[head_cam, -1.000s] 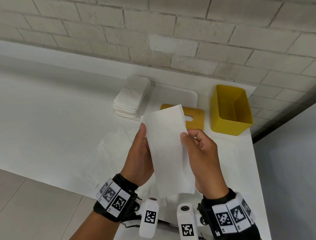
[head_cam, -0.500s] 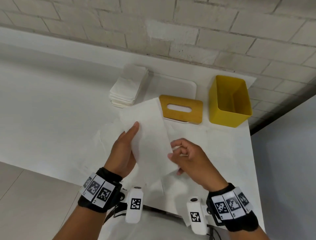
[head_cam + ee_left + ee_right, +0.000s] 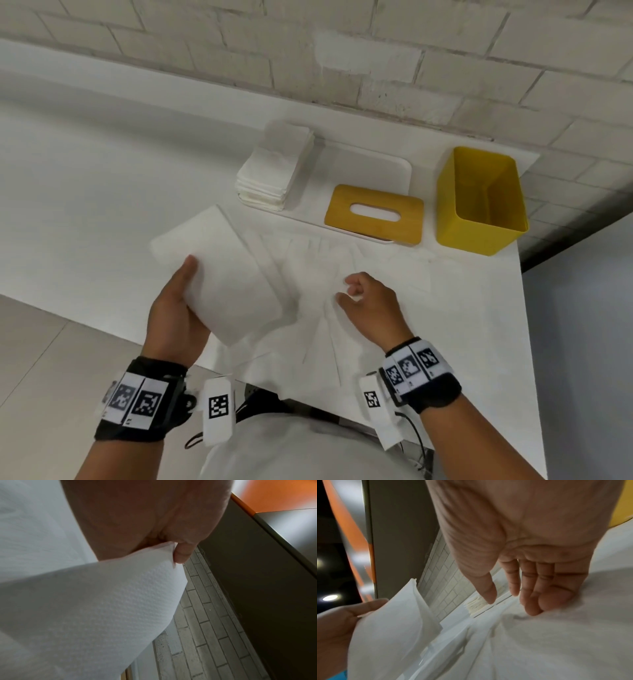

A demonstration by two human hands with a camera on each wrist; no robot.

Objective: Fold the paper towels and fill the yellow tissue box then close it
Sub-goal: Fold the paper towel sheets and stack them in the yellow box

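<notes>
Head view: the left hand [image 3: 178, 308] grips 1 folded paper towel [image 3: 222, 274] left of the yellow tissue box [image 3: 479, 202]; the lid [image 3: 374, 213] lies just beside the box. Left wrist view: the thumb clamps the towel. Right wrist view: the right hand [image 3: 530, 547] presses loose sheets [image 3: 539, 642], fingers [image 3: 534, 601] slack.

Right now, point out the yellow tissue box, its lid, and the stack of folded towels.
yellow tissue box [image 3: 479, 226], head view, front wall.
lid [image 3: 404, 224], head view, right of the slot.
stack of folded towels [image 3: 270, 171], head view, top sheet.

A plain indoor workroom: painted brick wall [image 3: 445, 61], white table [image 3: 85, 188], tiled floor [image 3: 51, 359].
</notes>
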